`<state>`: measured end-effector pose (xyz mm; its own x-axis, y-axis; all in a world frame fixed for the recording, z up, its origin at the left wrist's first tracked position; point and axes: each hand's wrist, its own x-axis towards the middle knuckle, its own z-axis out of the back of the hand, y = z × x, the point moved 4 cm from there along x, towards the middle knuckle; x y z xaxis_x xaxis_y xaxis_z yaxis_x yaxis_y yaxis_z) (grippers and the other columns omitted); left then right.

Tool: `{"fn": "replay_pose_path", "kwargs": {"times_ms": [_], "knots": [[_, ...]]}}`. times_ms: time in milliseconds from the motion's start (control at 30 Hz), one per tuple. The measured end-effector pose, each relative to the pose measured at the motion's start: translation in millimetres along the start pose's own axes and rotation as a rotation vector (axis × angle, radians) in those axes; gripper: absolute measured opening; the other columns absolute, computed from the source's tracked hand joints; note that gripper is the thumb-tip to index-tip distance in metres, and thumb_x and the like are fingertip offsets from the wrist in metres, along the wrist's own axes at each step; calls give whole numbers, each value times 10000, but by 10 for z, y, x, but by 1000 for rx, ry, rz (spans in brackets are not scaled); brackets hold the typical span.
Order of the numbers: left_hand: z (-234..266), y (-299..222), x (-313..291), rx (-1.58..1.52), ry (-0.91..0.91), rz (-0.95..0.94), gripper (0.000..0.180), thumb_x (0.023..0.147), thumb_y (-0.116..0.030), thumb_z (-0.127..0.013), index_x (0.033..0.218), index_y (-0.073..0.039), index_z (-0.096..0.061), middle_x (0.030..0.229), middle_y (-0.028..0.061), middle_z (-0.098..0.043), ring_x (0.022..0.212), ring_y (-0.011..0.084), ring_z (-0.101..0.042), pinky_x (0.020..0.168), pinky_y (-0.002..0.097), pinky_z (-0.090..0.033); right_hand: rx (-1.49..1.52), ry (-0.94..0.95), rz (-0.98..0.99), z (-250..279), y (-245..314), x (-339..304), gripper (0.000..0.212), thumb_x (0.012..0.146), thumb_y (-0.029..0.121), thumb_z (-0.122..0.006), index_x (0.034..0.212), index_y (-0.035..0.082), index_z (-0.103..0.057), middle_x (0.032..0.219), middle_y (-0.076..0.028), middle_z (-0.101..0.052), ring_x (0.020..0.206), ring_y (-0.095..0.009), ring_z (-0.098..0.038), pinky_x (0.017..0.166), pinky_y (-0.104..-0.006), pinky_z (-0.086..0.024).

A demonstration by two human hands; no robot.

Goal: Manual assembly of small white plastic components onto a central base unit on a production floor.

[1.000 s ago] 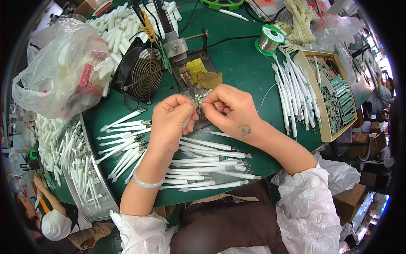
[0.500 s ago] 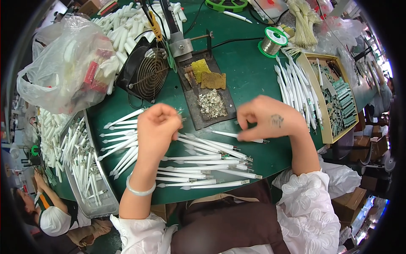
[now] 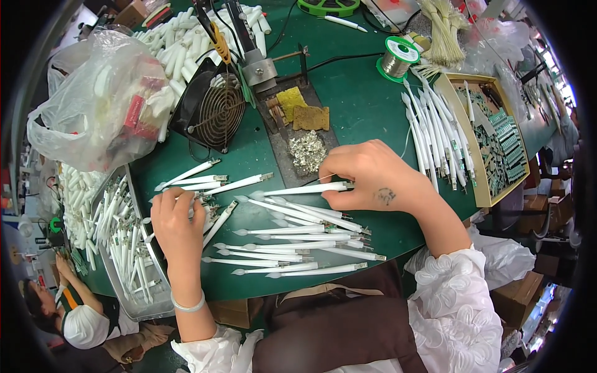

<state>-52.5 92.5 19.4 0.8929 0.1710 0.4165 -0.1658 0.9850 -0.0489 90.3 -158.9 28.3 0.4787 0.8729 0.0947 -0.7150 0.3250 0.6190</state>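
My right hand pinches the board end of a white LED candle stick between thumb and forefinger. The stick lies nearly level, its flame-shaped tip pointing left. Below it several similar candle sticks lie in rows, small circuit boards at their right ends. My left hand is over another group of sticks at the left, fingers curled down among them. What its fingertips hold is hidden. Just beyond the right hand is a dark soldering-stand base with solder scraps and sponges on it.
A metal tray of sticks stands at the left, near a plastic bag and a black fan. At the right are a solder spool, more sticks and a box of circuit boards. A co-worker sits far left.
My left hand has moved left and nearer to me, onto the left group. The right hand has moved left and closed on a stick, which has shifted left and slightly away.
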Motion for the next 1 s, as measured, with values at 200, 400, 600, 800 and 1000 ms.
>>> {"fn": "replay_pose_path", "kwargs": {"times_ms": [200,400,600,800,1000], "knots": [[225,-634,208,-404,53,-149,323,742,-6,-670,1060,14,-618,1023,150,-618,947,311,-575,844,373,-451,36,-195,175,-60,71,13,164,671,118,-734,792,66,-636,693,-60,-602,567,-246,-576,497,-333,-425],[49,-998,288,-854,453,-111,246,795,-24,-670,1029,19,-607,878,119,-632,750,236,-602,688,304,-478,225,-227,249,-32,144,36,166,696,108,-752,825,70,-656,633,-19,-534,521,-163,-493,474,-286,-365],[-171,-858,267,-1203,723,221,143,930,-63,-541,1022,26,-604,807,24,-618,694,65,-547,623,202,-451,559,-64,-192,67,-133,8,86,826,98,-680,848,16,-674,555,65,-418,519,-20,-324,483,-220,-257],[-278,-985,304,-1466,792,416,166,935,-104,-544,1059,1,-576,814,27,-628,654,64,-574,507,168,-406,609,-106,-277,-71,-79,50,116,841,130,-689,838,15,-668,568,67,-435,529,-19,-327,485,-221,-275],[-419,-1020,329,-1519,802,508,135,893,-134,-602,970,-25,-584,804,26,-630,598,43,-547,449,166,-348,507,-148,-247,-57,-47,61,102,814,117,-699,832,23,-666,557,55,-399,526,-30,-310,484,-227,-273]]}}
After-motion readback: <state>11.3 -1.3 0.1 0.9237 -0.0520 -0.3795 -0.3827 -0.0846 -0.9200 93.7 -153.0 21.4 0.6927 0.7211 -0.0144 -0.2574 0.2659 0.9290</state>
